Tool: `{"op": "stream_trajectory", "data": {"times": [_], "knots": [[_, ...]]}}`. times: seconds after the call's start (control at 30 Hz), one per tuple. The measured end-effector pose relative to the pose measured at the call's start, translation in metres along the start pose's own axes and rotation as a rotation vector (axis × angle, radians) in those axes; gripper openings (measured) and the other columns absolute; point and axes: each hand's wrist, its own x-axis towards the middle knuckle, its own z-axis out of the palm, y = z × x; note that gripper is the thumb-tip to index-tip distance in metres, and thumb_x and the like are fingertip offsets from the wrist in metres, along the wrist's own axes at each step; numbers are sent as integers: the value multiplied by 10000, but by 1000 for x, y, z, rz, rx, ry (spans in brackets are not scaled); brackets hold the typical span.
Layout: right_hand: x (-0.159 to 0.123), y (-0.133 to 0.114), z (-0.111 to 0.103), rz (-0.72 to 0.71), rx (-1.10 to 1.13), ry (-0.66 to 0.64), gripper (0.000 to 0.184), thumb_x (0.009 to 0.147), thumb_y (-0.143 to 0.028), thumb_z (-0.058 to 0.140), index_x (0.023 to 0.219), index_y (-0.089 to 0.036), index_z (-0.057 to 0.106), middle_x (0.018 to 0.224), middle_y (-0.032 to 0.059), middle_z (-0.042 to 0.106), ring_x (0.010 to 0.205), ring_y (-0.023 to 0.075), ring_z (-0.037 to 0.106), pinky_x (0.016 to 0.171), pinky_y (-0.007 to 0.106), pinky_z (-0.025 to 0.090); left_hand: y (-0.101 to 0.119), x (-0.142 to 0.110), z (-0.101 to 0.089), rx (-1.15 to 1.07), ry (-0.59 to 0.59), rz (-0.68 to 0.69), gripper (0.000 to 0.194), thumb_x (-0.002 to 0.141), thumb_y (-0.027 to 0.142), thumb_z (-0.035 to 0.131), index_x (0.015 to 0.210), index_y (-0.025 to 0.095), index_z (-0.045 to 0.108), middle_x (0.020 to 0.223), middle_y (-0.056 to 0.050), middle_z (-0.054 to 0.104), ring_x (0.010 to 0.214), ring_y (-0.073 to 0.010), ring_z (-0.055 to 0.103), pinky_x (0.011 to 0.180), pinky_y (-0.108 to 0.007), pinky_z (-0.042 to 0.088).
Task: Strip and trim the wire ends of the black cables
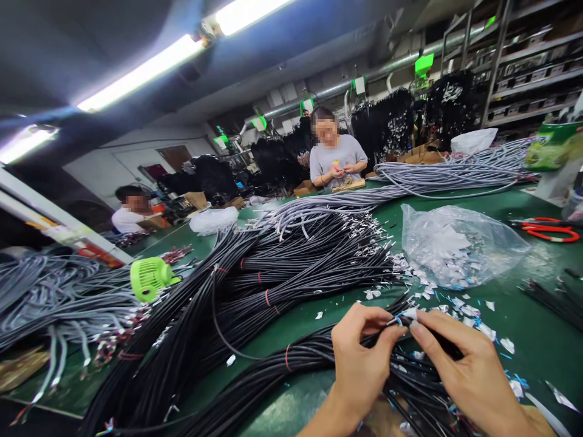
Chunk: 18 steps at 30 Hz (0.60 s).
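My left hand (362,349) pinches a black cable close to its stripped end, thumb and index finger pressed together. Touching the same end from the right, my right hand (469,358) grips a whitish foil piece (410,314) between thumb and forefinger. Thin blue and white strands (399,318) show between the two hands. Under and beside them runs a bundle of black cables (273,370) tied with a red band. Scraps of foil and blue bits (471,312) lie scattered around the right hand.
Large black cable bundles (255,285) fill the green table's middle, with grey cables (328,203) behind. A clear plastic bag of scraps (460,249), red-handled pliers (549,229) and a green fan (149,279) stand around. Across the table a person (339,152) works; another sits (132,212) far left.
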Motion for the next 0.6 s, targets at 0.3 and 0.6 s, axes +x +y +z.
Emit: {"op": "stream_trajectory", "data": {"times": [0.3, 0.6], "knots": [[1, -1, -5, -122, -91, 17, 180, 847, -254, 553, 953, -206, 690, 863, 54, 721, 777, 201, 695, 632, 250, 581, 6, 7, -8, -66, -199, -92, 257, 845, 304, 547, 687, 121, 635, 599, -19, 515, 541, -104, 439, 499, -219, 331], [5, 1, -12, -149, -27, -84, 159, 827, -260, 577, 907, -227, 710, 853, 40, 725, 755, 202, 695, 599, 252, 583, 4, 20, -14, -488, -511, -403, 508, 762, 589, 549, 564, 124, 495, 462, 52, 327, 410, -37, 225, 411, -214, 159]]}}
